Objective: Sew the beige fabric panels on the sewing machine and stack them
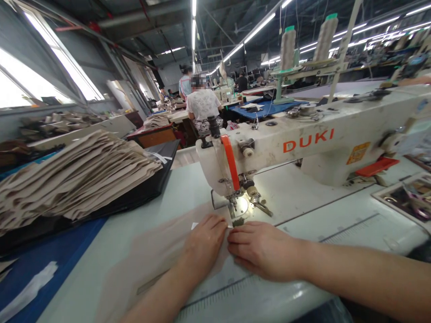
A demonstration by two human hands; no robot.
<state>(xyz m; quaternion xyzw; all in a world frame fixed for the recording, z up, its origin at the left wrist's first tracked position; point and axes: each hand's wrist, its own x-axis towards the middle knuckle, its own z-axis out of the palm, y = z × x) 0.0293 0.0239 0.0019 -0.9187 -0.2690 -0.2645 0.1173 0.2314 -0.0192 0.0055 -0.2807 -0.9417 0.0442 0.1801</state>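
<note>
A white sewing machine (266, 143) with a red guard stands before me, its lit needle area (239, 205) just beyond my fingertips. A thin pale beige fabric piece (151, 244) lies on the table left of the needle and runs under my hands. My left hand (208, 237) presses on it, fingers together and bent downward, thumb hidden. Close beside it, my right hand (257, 246) has its fingers curled together at the fabric's edge near the needle. A small white scrap (194, 226) shows by my left fingers.
A tall stack of beige fabric pieces (77, 175) rests on black material at the left. A printed ruler (215, 294) runs along the table's front. An open tray of tools (409, 195) sits right. Thread cones (288, 49) stand behind; people (203, 105) work farther off.
</note>
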